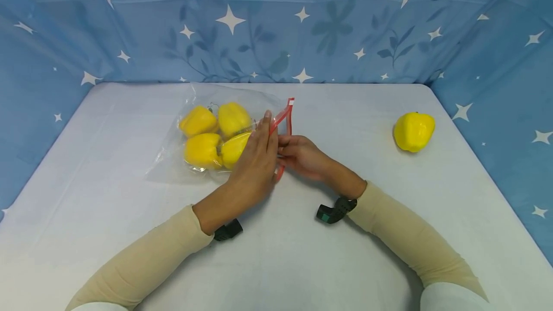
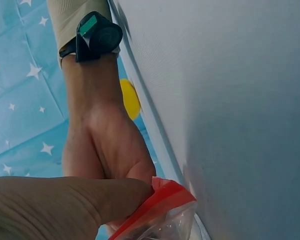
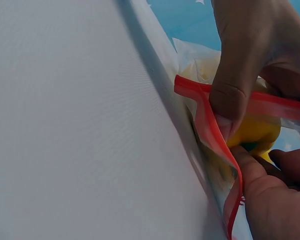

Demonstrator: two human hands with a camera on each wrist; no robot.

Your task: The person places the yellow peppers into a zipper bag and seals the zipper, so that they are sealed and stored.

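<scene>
A clear zip bag point(image 1: 170, 157) with a red seal strip point(image 3: 205, 120) lies on the table, its mouth facing right and parted. Several yellow bell peppers point(image 1: 203, 150) are inside it. My left hand point(image 1: 255, 167) lies across the mouth end, fingers long over the bag. Its thumb point(image 3: 230, 100) grips the red edge. From the right, my right hand point(image 1: 306, 157) holds the bag's mouth with curled fingers; its thumb point(image 3: 250, 170) is at the opening. The hands partly cover one pepper and the strip. Another yellow bell pepper point(image 1: 414, 132) sits outside, at the far right.
The white table point(image 1: 276, 263) has its back edge along a blue star-patterned curtain point(image 1: 276, 23), which also runs down both sides. Dark wrist cameras point(image 1: 334, 210) hang beneath both forearms, close to the tabletop.
</scene>
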